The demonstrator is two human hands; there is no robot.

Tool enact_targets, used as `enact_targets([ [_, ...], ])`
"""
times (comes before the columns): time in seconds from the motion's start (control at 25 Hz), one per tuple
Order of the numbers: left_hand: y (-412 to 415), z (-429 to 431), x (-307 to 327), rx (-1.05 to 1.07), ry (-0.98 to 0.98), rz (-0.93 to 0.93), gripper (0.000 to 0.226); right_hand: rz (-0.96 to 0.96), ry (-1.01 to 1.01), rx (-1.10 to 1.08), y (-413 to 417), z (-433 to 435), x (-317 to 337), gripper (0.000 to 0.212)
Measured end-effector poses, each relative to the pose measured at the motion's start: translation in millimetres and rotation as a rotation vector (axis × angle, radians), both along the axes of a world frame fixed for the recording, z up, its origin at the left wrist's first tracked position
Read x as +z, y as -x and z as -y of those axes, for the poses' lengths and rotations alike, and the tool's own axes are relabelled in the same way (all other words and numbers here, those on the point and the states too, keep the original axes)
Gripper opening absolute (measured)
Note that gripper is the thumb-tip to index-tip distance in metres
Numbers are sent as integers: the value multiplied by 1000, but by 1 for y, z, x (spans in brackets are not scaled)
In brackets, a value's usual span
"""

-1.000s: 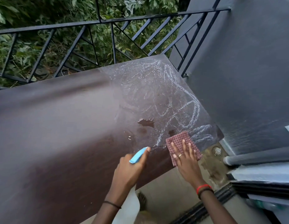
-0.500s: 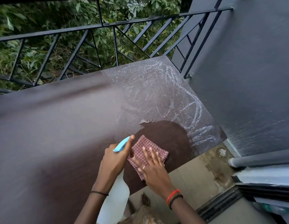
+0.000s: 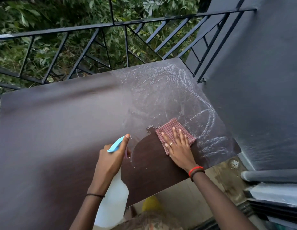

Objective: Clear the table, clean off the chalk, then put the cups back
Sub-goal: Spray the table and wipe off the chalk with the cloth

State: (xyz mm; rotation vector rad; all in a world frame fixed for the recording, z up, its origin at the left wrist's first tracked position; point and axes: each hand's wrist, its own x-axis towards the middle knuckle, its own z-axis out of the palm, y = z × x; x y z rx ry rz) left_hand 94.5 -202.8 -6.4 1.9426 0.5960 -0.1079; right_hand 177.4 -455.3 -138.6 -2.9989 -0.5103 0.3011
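A dark brown table (image 3: pixel 53 130) fills the view. White chalk scribbles (image 3: pixel 186 97) cover its right end. My right hand (image 3: pixel 177 146) presses flat on a red checked cloth (image 3: pixel 172 128) at the edge of the chalk, beside a small puddle (image 3: pixel 151 127). A wiped, darker wet patch (image 3: pixel 152 156) lies below the cloth. My left hand (image 3: pixel 111 156) grips a white spray bottle (image 3: pixel 114 201) with a blue trigger (image 3: pixel 115 144), held over the table's near edge. No cups are in view.
A black metal railing (image 3: pixel 111 25) runs behind the table with green foliage beyond. A dark grey wall (image 3: pixel 260 80) stands at the right. A floor drain (image 3: pixel 233 164) and a grey pipe (image 3: pixel 269 175) lie below the table's right corner. Something yellow (image 3: pixel 151 204) sits under the near edge.
My right hand slid the cloth left, then back up and right into the chalk, leaving a wiped dark patch. My left hand with the bottle stayed near the table's near edge.
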Motion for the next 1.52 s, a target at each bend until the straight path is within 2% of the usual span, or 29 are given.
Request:
enact_targets([
  [0.16,-11,-10,-3,62,-14,4,69,33,-17,131,-20,-61,-3,51],
  [0.32,-26,-7,1,123,-27,-10,70,40,-94,331,27,-105,-4,52],
  [0.44,-37,-5,8,161,2,-1,68,31,-113,449,75,-89,-4,54],
  [0.56,-46,-7,14,174,-10,1,68,45,-96,435,92,-39,-3,54],
  [0.68,-52,-12,17,194,-36,6,73,70,-80,307,54,8,0,54],
  [0.8,-57,-19,15,243,-34,-5,74,50,-54,194,-14,21,-2,53],
  [0.92,-62,-24,14,285,-40,-10,74,42,-56,193,-67,-20,-4,53],
  [1.04,-67,-29,13,332,-63,0,73,33,-63,313,-80,-88,0,50],
  [1.16,-69,-34,13,402,-58,-2,67,0,-130,544,-42,-141,1,49],
  [1.28,-71,-39,14,470,-14,-2,60,-75,-220,740,27,-142,-1,40],
  [1.4,-71,-43,12,504,3,-2,63,-53,-193,803,78,-95,-5,43],
  [1.52,-63,-45,12,505,21,15,64,5,-157,731,83,-35,-4,56],
])
